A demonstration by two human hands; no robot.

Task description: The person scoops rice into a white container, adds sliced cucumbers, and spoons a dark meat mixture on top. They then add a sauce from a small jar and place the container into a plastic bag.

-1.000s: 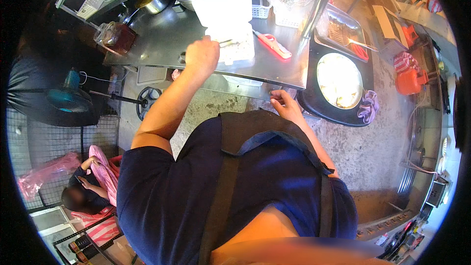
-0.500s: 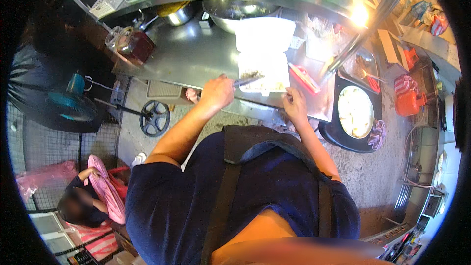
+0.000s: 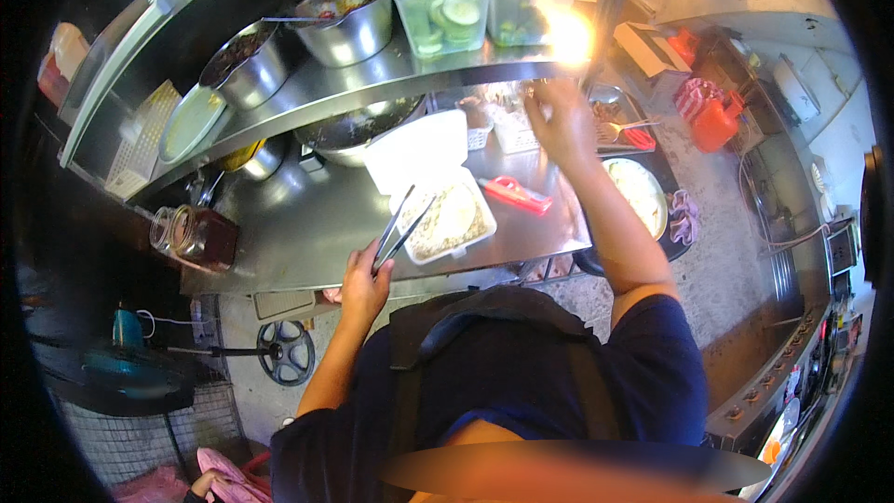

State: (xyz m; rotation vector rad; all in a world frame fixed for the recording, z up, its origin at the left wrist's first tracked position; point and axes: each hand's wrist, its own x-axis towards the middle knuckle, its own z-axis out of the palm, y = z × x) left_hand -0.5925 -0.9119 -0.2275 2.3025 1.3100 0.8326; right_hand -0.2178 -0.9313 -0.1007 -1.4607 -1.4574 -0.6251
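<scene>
My left hand (image 3: 365, 285) is closed around the handle end of metal tongs (image 3: 395, 240), whose arms are spread apart over the left side of a white takeaway box (image 3: 416, 163). The box stands with its lid up on the steel counter. In it lies pale, grainy food, apparently rice (image 3: 438, 224), with a whitish round piece on top. My right hand (image 3: 563, 126) is raised past the box, beside the shelf's right end and near a white basket (image 3: 515, 135). Its fingers are loosely bent and partly blurred by glare, with nothing visible in them.
Red-handled scissors (image 3: 517, 194) lie right of the box. A shelf (image 3: 307, 84) above the counter bears steel bowls and clear tubs (image 3: 442, 5) of sliced cucumber. A large wok-like pan (image 3: 358, 126) sits beneath it. A glass jar (image 3: 200, 235) stands left, a plate (image 3: 636, 196) right.
My right hand has gone from the box's front edge to the far right by the shelf. The tongs have come back from the food, their arms apart. The view has shifted, showing more shelf.
</scene>
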